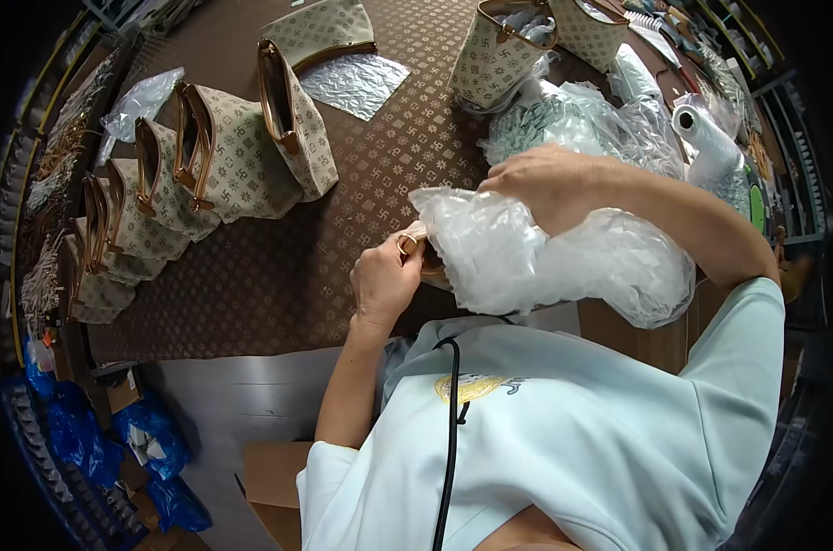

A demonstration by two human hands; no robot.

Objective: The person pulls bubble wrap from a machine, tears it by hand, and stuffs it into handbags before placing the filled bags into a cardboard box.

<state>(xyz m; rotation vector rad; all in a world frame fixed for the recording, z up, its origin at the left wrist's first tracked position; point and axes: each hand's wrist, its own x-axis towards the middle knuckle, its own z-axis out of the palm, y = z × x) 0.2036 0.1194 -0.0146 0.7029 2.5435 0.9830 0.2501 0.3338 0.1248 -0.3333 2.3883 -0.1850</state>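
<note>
Two hands on one bag.
My left hand [384,280] pinches the bag's strap ring [407,242]; my right hand [550,184] clutches crumpled plastic wrap [527,257] at 3 o'clock.

I read the view as evenly lit from overhead, moderately bright at centre. Strong fisheye distortion bends the table [279,275] edges, and a black vignette closes all four corners. Glare sits on the plastic wrap [527,248], washing out its folds, and on the foil sheet [354,83] at the far side. Shadows are soft and short under the bags [242,165] on the left. The near shirt [573,432] is slightly soft. The shelves at the far right are dim, and detail there cannot be resolved.
</note>
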